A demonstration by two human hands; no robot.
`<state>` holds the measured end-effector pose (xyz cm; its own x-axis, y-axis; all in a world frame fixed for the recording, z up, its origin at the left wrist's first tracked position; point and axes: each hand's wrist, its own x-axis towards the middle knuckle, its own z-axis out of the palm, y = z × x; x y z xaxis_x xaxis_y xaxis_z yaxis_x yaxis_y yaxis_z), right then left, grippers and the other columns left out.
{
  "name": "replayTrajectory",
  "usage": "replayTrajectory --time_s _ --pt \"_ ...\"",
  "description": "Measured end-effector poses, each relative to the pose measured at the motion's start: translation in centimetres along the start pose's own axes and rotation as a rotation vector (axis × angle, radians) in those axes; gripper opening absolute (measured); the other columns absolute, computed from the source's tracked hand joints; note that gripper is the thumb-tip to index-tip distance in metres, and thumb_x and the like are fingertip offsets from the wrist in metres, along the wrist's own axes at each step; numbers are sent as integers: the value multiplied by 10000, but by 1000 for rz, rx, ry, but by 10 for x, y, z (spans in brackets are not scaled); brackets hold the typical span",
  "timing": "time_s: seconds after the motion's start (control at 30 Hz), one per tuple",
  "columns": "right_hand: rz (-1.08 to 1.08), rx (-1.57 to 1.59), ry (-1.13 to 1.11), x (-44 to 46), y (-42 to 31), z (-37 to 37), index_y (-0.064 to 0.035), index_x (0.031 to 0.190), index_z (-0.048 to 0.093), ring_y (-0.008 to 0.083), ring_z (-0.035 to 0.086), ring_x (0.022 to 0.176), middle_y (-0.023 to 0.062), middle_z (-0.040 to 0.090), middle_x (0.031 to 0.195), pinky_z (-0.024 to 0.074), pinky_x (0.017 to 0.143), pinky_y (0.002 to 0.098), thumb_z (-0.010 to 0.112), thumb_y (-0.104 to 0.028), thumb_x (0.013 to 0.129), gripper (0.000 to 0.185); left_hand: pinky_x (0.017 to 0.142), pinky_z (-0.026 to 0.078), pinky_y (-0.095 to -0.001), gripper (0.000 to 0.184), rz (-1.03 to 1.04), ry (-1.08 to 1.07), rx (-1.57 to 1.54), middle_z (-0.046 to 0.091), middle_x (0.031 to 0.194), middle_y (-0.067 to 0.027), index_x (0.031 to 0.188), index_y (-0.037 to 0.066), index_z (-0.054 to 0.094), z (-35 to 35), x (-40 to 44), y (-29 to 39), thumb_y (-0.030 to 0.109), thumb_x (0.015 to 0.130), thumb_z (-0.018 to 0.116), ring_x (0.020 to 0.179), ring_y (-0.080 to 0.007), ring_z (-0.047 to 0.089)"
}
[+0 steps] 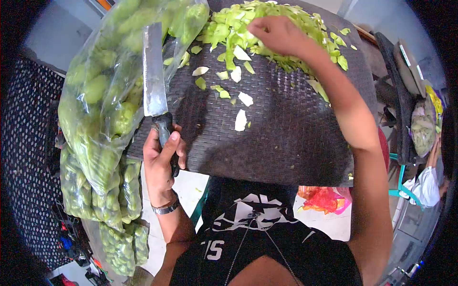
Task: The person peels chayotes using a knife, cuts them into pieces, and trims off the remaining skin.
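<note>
A dark woven tabletop (286,152) fills the middle of the view, with a large clear bag of green produce (90,90) at its left side. A heap of pale green peelings (231,26) spreads across the far end of the table, its long axis running left to right.

The right hand (274,35) is the nearer one to the heap: it is directly over it, knuckles up, with peelings on both sides and beneath. Its fingers are curled in toward the thumb; I cannot tell whether they pinch anything or touch the heap.

The broad-bladed knife (154,71) is well apart from that hand, upheld near the bag. The left hand (164,150) grips its black handle, fingers wrapped around, thumb along it; the blade points away from the body.

Smallest are the loose white scraps (241,120), scattered between the heap and the near edge.
</note>
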<state>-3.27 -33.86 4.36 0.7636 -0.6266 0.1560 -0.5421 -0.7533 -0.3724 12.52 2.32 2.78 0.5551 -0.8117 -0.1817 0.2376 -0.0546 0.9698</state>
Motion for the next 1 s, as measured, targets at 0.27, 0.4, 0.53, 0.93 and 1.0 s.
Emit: replayTrajectory --time_s 0.27,0.4,0.53,0.93,1.0 --pt "-954 103 -38 -112 -36 103 -34 1301 658 318 543 1370 167 604 1427 405 1176 475 542 -245 1026 365 430 386 -222 189 -26 -56 -4 575 693 -30 1119 12 613 10 0 3 170 1022 650 507 -90 498" --pt "-703 -10 61 -23 59 90 -41 1048 662 395 657 1112 195 688 1161 538 926 434 617 -104 871 193 403 383 -231 184 -62 -80 31 587 696 -37 1107 13 626 21 -10 4 176 1026 646 474 -93 491" --pt "-23 41 456 -61 -10 31 -81 1252 678 286 683 1105 164 687 1244 541 920 406 657 -183 952 318 395 388 -239 208 -60 -107 -14 604 727 -34 1108 12 622 38 -13 -2 210 1044 630 457 -99 504" --pt "564 1987 9 -231 -4 4 -11 1127 613 103 391 518 -51 368 620 344 480 270 521 -263 1055 278 626 526 -414 392 344 80 1143 683 718 -223 899 8 742 57 57 54 393 958 700 642 -381 660" --pt "617 2023 218 -256 0 -8 -1 1142 601 107 405 541 -45 370 616 352 482 273 523 -264 1058 287 690 541 -486 397 598 114 1228 690 772 -256 886 -4 723 24 129 33 384 959 676 730 -438 685"
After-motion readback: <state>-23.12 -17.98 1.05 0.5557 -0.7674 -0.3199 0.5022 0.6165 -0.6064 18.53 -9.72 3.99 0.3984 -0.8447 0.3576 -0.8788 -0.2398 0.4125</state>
